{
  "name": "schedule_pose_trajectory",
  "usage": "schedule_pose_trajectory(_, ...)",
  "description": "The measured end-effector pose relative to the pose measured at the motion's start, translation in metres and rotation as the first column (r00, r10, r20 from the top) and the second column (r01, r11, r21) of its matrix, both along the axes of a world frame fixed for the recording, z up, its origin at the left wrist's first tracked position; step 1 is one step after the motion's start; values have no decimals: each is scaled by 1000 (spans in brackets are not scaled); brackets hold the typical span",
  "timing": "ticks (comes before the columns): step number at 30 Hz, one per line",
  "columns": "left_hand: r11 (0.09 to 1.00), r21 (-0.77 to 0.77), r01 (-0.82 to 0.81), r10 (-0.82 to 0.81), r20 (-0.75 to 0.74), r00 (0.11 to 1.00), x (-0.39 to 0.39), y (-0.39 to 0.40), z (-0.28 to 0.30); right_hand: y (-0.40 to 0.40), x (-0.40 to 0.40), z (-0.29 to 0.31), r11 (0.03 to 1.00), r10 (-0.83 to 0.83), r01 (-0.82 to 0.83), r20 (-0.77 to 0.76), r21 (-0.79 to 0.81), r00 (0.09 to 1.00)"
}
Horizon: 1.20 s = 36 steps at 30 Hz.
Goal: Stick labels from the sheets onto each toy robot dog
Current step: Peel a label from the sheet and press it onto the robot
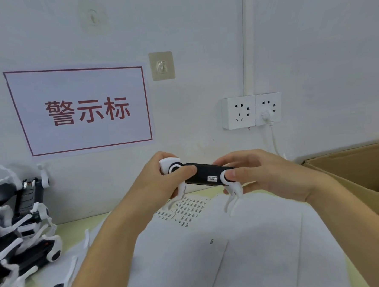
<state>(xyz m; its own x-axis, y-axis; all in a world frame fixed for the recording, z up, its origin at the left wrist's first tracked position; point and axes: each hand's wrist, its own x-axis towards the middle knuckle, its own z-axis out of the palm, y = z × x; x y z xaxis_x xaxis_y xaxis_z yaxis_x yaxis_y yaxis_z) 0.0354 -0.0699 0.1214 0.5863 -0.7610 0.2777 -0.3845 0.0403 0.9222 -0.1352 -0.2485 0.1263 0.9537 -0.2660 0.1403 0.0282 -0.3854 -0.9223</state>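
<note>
A black-and-white toy robot dog (205,174) is held in the air above the table, its black body lying sideways. My left hand (164,180) grips its left end, thumb on the white hip joint. My right hand (263,174) grips its right end, thumb pressing the white joint. A small white label (212,178) sits on the black body next to my right thumb. Below the dog lies a label sheet (188,209) with several small printed labels. White legs hang down from both ends.
A pile of several black-and-white robot dogs (21,231) fills the left edge of the table. Large white backing sheets (246,250) cover the table in front. An open cardboard box (359,173) stands at the right. Wall sockets (251,110) with a plugged cable are behind.
</note>
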Motion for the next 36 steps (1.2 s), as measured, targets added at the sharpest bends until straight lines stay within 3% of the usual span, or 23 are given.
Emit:
schedule_pose_trajectory(3, 992, 123, 4, -4, 3, 1000, -5, -6, -1, -5, 1, -6, 995, 18, -14, -39, 98, 999)
schedule_pose_trajectory(5, 979, 194, -58, 95, -183, 979, -8, -16, -7, -11, 2, -19, 983, -21, 36, -83, 179, 996)
schedule_pose_trajectory(7, 970, 183, -160, 220, -377, 900, -12, -27, -22, -19, 1, -37, 942, -105, 145, -144, 304, 984)
schedule_pose_trajectory(11, 892, 72, -446, 452, -147, 880, -25, -38, -86, -34, -7, -67, 830, -161, 247, -211, 500, 964)
schedule_pose_trajectory(14, 875, 110, -471, 471, 29, 882, -26, -39, -119, -40, -15, -83, 703, -184, 221, -127, 676, 975)
schedule_pose_trajectory(16, 887, 105, -450, 448, 44, 893, -26, -41, -122, -42, -22, -93, 585, -250, 151, 0, 797, 968)
schedule_pose_trajectory(18, 892, 92, -442, 439, 52, 897, -25, -42, -120, -47, -27, -97, 447, -420, 33, 177, 894, 890)
schedule_pose_trajectory(19, 895, 86, -438, 435, 51, 899, -25, -42, -121, -51, -30, -96, 410, -541, -20, 261, 912, 799)
schedule_pose_trajectory(21, 897, 84, -433, 431, 44, 901, -24, -43, -123, -61, -35, -87, 391, -772, -27, 344, 920, 534)
schedule_pose_trajectory(23, 895, 84, -438, 436, 41, 899, -23, -43, -123, -68, -44, -83, 450, -858, 140, 382, 882, 344)
schedule_pose_trajectory(24, 894, 88, -439, 436, 46, 899, -23, -43, -123, -69, -49, -85, 495, -855, 284, 400, 821, 331)
schedule_pose_trajectory(26, 893, 101, -439, 434, 67, 899, -23, -44, -124, -65, -54, -92, 574, -818, 557, 397, 600, 416)
schedule_pose_trajectory(28, 890, 133, -436, 425, 103, 899, -23, -44, -125, -58, -49, -99, 600, -800, 693, 326, 401, 504)
schedule_pose_trajectory(33, 876, 178, -447, 424, 156, 892, -23, -42, -125, -55, -29, -116, 726, -687, 687, 58, 17, 724)
schedule_pose_trajectory(36, 857, 174, -486, 449, 211, 868, -28, -39, -122, -57, -22, -128, 727, -671, 659, 3, -190, 741)
